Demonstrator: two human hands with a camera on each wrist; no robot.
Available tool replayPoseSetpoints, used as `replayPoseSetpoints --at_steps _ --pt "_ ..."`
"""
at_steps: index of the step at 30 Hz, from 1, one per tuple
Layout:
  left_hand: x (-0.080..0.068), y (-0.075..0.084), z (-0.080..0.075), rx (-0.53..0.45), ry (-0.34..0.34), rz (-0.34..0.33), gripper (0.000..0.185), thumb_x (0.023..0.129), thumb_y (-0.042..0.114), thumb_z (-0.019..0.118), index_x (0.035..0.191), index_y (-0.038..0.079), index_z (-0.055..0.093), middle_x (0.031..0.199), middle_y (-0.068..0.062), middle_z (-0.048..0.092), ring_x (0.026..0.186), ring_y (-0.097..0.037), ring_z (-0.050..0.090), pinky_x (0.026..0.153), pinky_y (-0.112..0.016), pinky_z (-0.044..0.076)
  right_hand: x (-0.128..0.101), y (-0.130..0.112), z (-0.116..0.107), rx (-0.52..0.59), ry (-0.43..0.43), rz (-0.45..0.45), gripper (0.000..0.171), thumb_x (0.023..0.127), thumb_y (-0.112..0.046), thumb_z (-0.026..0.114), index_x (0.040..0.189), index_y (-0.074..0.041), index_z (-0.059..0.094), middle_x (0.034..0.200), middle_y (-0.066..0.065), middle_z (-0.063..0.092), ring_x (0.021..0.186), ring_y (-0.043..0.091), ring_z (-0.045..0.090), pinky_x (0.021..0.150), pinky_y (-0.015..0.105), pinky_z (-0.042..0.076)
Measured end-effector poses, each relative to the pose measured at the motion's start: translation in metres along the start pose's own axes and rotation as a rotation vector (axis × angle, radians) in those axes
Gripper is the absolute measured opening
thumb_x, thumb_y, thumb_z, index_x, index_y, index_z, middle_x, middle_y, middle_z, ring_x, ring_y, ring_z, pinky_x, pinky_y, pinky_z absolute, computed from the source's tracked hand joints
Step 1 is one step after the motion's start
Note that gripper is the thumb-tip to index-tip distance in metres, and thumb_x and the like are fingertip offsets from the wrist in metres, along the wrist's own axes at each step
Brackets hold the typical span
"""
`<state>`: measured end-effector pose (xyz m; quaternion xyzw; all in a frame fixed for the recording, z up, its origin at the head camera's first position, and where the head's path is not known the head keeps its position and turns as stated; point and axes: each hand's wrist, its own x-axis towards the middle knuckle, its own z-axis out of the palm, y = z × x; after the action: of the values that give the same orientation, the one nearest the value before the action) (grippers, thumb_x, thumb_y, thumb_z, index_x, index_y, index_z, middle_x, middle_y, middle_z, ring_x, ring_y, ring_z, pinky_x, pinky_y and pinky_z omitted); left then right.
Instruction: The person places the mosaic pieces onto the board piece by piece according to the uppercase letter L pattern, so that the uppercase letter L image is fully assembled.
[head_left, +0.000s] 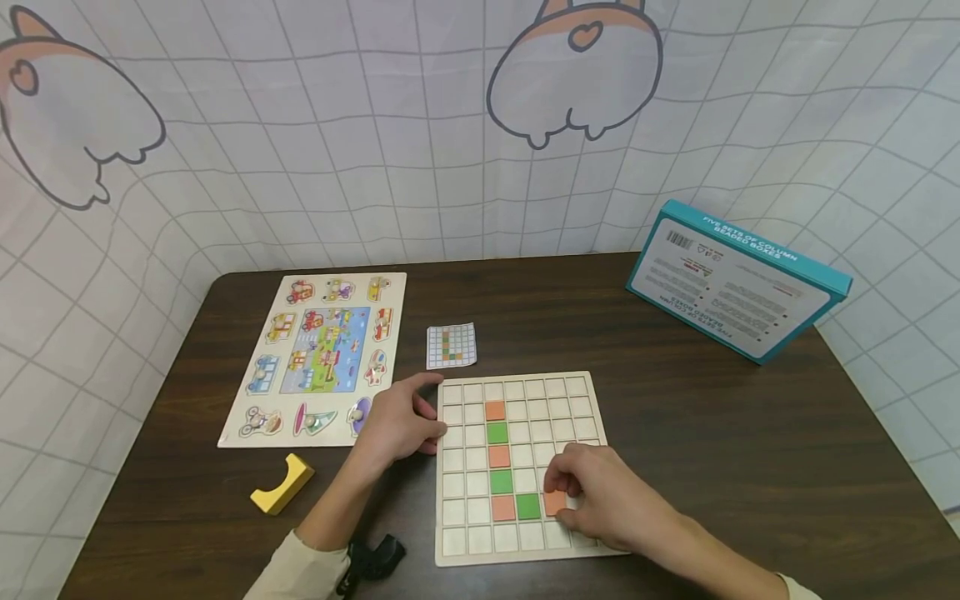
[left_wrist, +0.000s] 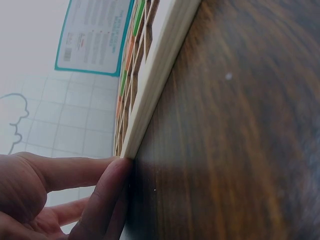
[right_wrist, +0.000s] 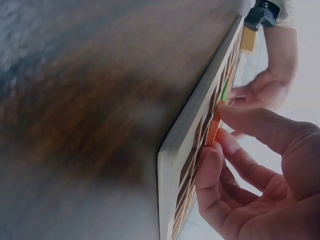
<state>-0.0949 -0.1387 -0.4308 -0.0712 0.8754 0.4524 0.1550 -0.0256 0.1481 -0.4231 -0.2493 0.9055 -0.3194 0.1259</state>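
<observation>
On the left of the dark wooden desk lies a vehicle peg puzzle, with a yellow arch block in front of it. A small pattern card sits just behind the grid board. The left hand rests at the board's left edge, fingers fairly straight and pressed against that edge. On the board, 1 column holds 4 tiles alternating orange and green, and in the row below them an orange and a green tile sit side by side. Just right of that green one, the right hand pinches an orange tile between thumb and fingers, at a cell of that row. A teal box leans at the far right.
</observation>
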Motion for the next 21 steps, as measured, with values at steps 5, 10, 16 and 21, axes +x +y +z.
replayPoseSetpoints --at_steps 5,10,16,21 --pt "0.0016 0.0005 0.0006 0.008 0.002 -0.001 0.069 0.079 -0.003 0.083 0.143 0.012 0.060 0.084 -0.012 0.063 0.052 -0.017 0.067 0.050 -0.031 0.062 0.0002 0.0008 0.0011 -0.019 0.015 -0.013 0.031 0.068 -0.003 0.090 0.084 -0.020 0.069 0.079 -0.012 0.055 0.074 0.001 0.049 0.064 0.018 0.047" --pt "0.0027 0.0008 0.0009 0.011 0.005 0.004 0.069 0.079 -0.003 0.083 0.143 0.011 0.060 0.084 -0.012 0.063 0.052 -0.017 0.067 0.050 -0.032 0.062 0.0005 0.0015 0.0016 -0.019 0.018 -0.016 0.031 0.069 -0.004 0.091 0.084 -0.020 0.069 0.079 -0.013 0.055 0.074 0.000 0.049 0.064 0.018 0.047" --pt "0.0036 0.0002 0.0016 0.004 0.005 0.010 0.068 0.079 -0.004 0.081 0.143 0.011 0.060 0.084 -0.011 0.063 0.052 -0.016 0.067 0.050 -0.032 0.062 0.0015 0.0024 0.0010 -0.019 0.013 -0.013 0.029 0.070 -0.004 0.090 0.084 -0.020 0.070 0.079 -0.012 0.056 0.074 0.001 0.050 0.064 0.018 0.047" --pt "0.0031 0.0008 0.0019 0.008 0.007 0.004 0.069 0.080 -0.003 0.082 0.143 0.012 0.060 0.084 -0.011 0.064 0.052 -0.016 0.067 0.050 -0.032 0.062 0.0012 0.0027 0.0017 -0.012 0.020 -0.022 0.029 0.070 -0.003 0.088 0.084 -0.020 0.070 0.079 -0.012 0.056 0.073 0.001 0.050 0.064 0.018 0.047"
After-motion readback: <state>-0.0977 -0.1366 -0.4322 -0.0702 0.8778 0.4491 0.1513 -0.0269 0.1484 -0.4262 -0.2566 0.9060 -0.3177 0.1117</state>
